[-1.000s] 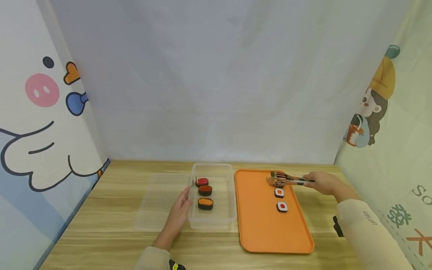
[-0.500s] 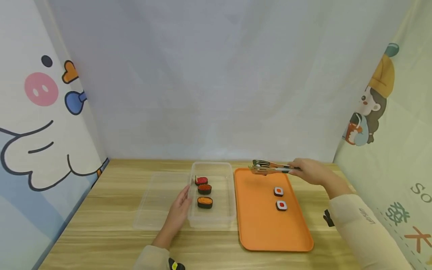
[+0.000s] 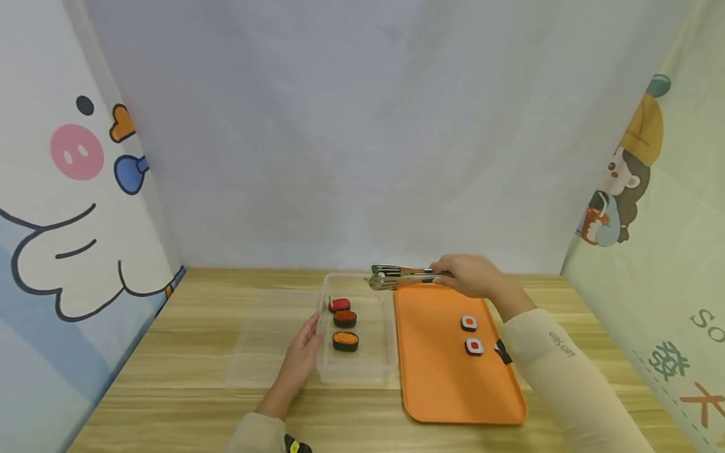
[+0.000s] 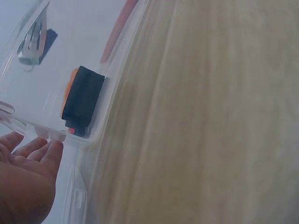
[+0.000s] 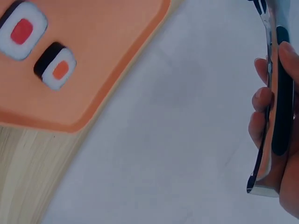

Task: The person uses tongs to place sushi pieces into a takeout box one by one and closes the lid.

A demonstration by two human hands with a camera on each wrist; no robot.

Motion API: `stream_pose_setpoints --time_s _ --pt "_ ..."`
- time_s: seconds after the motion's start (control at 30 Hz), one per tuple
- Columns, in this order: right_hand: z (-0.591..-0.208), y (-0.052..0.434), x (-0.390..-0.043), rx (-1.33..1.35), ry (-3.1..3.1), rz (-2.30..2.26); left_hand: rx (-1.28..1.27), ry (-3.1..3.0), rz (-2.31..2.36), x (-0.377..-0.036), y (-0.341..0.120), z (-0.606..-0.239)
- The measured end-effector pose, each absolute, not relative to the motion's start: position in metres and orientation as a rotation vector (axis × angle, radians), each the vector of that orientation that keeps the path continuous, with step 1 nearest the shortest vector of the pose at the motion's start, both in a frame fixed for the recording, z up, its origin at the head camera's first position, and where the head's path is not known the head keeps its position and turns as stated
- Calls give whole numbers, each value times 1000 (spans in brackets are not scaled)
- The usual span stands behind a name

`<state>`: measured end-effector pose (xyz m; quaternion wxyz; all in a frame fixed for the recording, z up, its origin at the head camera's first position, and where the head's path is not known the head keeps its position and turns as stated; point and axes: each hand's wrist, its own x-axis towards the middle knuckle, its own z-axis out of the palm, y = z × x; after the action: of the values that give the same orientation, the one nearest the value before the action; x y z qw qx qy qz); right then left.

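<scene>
My right hand grips metal serving tongs with dark handle grips, held level over the far end of a clear plastic box. A dark-wrapped piece shows beside the slotted tong tip in the left wrist view; it looks pinched there. My left hand touches the box's left wall with extended fingers, fingertips right at its rim. Inside the box, along its left side, are a red-topped sushi, an orange-red one and an orange one, each with a black wrap.
An orange tray lies right of the box. Two white-and-black sushi rolls sit on it, one with an orange centre and one with a red centre. A clear flat lid lies left of the box on the wooden table.
My right hand has lifted the tongs off the tray's far end and carried them left to the box. The dark piece there has left the tray. My left hand stays put.
</scene>
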<state>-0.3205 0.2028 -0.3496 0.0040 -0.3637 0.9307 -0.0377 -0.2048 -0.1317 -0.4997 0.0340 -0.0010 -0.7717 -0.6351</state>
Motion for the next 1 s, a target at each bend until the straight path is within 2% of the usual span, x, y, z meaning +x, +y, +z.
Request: stream_pose_setpoints --time_s 0.27,0.6,1.0 --pt "-363 172 -331 -1145 2836 -81 27 -2372 -1965 -203 -129 -499" --pt "-371 164 -335 -1034 2806 4 68 -2396 -1982 -207 -126 -505" --pt "-354 163 -333 -989 2795 19 27 -2376 -1935 -207 -132 -505"
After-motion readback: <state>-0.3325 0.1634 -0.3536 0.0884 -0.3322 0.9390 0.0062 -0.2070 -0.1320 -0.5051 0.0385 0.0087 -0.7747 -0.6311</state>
